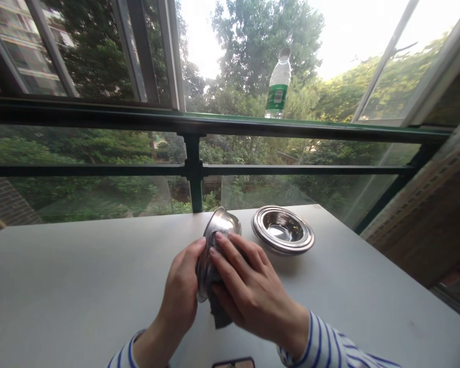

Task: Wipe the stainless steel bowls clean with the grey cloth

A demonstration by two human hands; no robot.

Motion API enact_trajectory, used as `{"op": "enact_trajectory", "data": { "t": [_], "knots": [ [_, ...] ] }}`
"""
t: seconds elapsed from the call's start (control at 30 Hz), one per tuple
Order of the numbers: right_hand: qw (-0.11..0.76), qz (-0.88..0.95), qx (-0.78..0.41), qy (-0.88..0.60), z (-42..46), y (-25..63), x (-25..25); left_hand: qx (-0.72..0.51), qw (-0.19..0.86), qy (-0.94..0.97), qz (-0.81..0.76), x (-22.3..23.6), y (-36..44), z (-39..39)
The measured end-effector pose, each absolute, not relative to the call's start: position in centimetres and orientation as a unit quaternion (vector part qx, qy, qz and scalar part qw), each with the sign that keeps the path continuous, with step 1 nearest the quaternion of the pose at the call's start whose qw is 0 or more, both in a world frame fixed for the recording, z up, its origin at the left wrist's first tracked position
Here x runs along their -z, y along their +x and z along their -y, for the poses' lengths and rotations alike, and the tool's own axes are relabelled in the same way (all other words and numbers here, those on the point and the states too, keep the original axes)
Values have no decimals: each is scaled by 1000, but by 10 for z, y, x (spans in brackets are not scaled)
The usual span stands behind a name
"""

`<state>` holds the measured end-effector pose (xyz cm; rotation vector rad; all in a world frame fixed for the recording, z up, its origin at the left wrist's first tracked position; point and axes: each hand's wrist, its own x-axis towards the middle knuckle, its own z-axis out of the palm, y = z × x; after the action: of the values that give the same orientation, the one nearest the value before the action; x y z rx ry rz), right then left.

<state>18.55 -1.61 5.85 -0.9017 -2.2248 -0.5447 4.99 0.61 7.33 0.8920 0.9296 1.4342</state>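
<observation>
A shiny metal bowl [224,221] is tilted on its side above the white table, its outer face turned to the right. My left hand [182,283] grips its rim from the left, thumb on the edge; the other fingers are hidden behind the bowl. Against the bowl's outside, my right hand [249,289] presses a dark grey cloth [219,314], fingers closed over it. Part of the cloth hangs below the bowl. To the right, apart from both hands, stand nested metal bowls [258,236] with their openings up.
The white table [80,276] runs up to a window with a dark green railing [118,116]. On the railing's ledge stands a plastic bottle [278,97] with a green label. A phone-like dark-edged object [233,364] shows at the bottom edge.
</observation>
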Motion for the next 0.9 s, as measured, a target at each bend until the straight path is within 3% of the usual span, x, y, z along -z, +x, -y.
{"op": "enact_trajectory", "data": {
  "t": [0.17,0.37,0.6,0.8,0.9],
  "knots": [
    [307,868,240,-307,9,191,-57,-585,612,401,-350,-70,50,-6],
    [381,819,163,-397,-3,206,-64,-589,597,417,-351,-59,55,-5],
    [324,867,251,-282,5,197,-60,-610,546,447,-362,-60,50,-6],
    [399,827,147,-368,-2,211,-67,-578,555,459,-384,-62,58,2],
    [377,848,169,-332,1,208,-66,-572,553,471,-382,-59,56,0]
  ]
}}
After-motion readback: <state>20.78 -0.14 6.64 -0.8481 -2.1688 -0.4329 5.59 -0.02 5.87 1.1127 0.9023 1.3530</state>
